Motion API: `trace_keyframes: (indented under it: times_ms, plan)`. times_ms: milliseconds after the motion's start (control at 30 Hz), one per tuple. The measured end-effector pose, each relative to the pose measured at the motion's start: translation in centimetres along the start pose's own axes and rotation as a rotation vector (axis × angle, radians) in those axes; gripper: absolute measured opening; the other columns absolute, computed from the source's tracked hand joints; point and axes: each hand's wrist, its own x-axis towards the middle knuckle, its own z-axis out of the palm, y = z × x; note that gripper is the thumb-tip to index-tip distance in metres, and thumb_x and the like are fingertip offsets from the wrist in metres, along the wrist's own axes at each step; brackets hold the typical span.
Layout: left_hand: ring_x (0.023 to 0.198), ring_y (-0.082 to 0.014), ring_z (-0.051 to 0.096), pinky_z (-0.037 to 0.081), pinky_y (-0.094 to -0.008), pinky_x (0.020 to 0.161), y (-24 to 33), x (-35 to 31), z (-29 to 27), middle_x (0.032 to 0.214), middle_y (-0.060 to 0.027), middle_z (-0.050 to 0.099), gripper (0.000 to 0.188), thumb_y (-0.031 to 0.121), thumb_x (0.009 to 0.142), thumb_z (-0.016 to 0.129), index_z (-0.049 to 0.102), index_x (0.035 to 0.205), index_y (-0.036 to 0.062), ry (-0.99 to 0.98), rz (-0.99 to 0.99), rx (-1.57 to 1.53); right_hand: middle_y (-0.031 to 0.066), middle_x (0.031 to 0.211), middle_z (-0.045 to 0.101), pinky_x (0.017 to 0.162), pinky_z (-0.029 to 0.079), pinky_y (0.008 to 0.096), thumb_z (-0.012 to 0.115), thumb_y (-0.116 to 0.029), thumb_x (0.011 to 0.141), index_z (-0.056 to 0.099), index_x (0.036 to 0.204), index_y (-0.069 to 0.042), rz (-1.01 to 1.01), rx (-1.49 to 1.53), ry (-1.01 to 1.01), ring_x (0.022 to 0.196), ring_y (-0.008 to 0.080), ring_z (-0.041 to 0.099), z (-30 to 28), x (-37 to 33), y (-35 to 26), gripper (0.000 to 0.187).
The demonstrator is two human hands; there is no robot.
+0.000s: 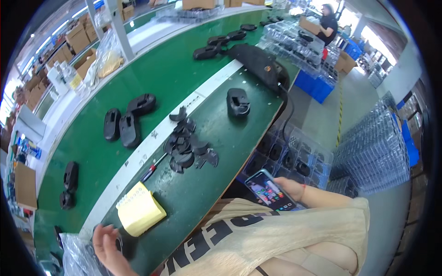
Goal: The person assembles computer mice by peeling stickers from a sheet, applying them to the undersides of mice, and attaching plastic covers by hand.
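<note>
A smartphone (269,191) with a lit screen of app icons rests in my right hand (291,189), its fingers wrapped round the edge beside the workbench. At the lower left my left hand (109,250) is raised, loosely bent fingers apart, with nothing seen in it. Next to it are a clear plastic bag (76,253) and a yellow notepad (140,211) with curled pages. Beyond the notepad lies a screwdriver (149,172) with a red and black handle. A pile of curved black plastic pieces (184,145) sits mid-bench, and one black oval housing (238,102) stands farther off.
Black housings lie in groups on the green conveyor belt (92,152). A black bag-like item (258,64) with a cable hangs over the bench's far end. Clear trays (377,142) are stacked on the right, others (317,158) below the bench. A person (328,25) stands far off.
</note>
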Motion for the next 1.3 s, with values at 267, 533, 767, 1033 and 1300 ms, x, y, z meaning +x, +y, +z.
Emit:
trace_keyframes:
  times_ms: [267, 533, 767, 1033, 1300]
  plan:
    - [0.077, -0.0105, 0.052, 0.042, -0.0202, 0.072, -1.3, 1.4, -3.3, 0.089, -0.0055, 0.055, 0.027, 0.012, 0.085, 0.045, 0.047, 0.110, 0.0017, 0.164, 0.037, -0.115, 0.0159, 0.100, 0.055, 0.076, 0.048, 0.0346, 0.030, -0.036, 0.086, 0.047, 0.111, -0.004, 0.167, -0.028, 0.115, 0.087, 0.0259, 0.057, 0.4, 3.3, -1.9, 0.044]
    - [0.074, -0.0161, 0.054, 0.044, -0.0266, 0.064, 1.8, 0.7, -0.3, 0.085, -0.0106, 0.058, 0.023, 0.009, 0.080, 0.049, 0.056, 0.099, -0.0006, 0.297, -0.085, -0.008, 0.0044, 0.103, 0.055, 0.075, 0.045, 0.0266, 0.037, -0.038, 0.086, 0.051, 0.110, -0.007, 0.247, -0.330, 0.394, 0.084, 0.0125, 0.054, -2.5, 4.6, 0.0, 0.041]
    - [0.097, -0.0199, 0.047, 0.034, -0.0310, 0.084, 1.2, 1.2, -1.4, 0.105, -0.0104, 0.051, 0.029, 0.015, 0.081, 0.047, 0.052, 0.107, 0.0040, 0.085, -0.126, 0.261, 0.0045, 0.112, 0.052, 0.087, 0.036, 0.0315, 0.041, -0.039, 0.086, 0.048, 0.113, -0.007, 0.356, -0.537, 0.349, 0.100, 0.0151, 0.048, -6.1, 5.5, 4.1, 0.043]
    - [0.115, -0.0197, 0.036, 0.024, -0.0325, 0.098, -5.4, 2.6, -7.0, 0.122, -0.0069, 0.042, 0.035, 0.023, 0.083, 0.042, 0.046, 0.116, 0.0105, -0.079, -0.071, 0.452, 0.0055, 0.112, 0.051, 0.088, 0.035, 0.0308, 0.043, -0.038, 0.085, 0.044, 0.116, -0.006, 0.284, -0.697, 0.287, 0.101, 0.0152, 0.046, -4.5, 3.0, 6.2, 0.045]
    - [0.121, -0.0158, 0.027, 0.017, -0.0308, 0.101, -7.4, 3.5, -9.2, 0.129, -0.0015, 0.035, 0.040, 0.030, 0.085, 0.036, 0.040, 0.122, 0.0150, -0.207, -0.018, 0.591, 0.0065, 0.113, 0.049, 0.088, 0.034, 0.0302, 0.045, -0.036, 0.083, 0.040, 0.120, -0.005, 0.235, -0.850, 0.181, 0.102, 0.0153, 0.045, -2.6, 2.1, 5.9, 0.048]
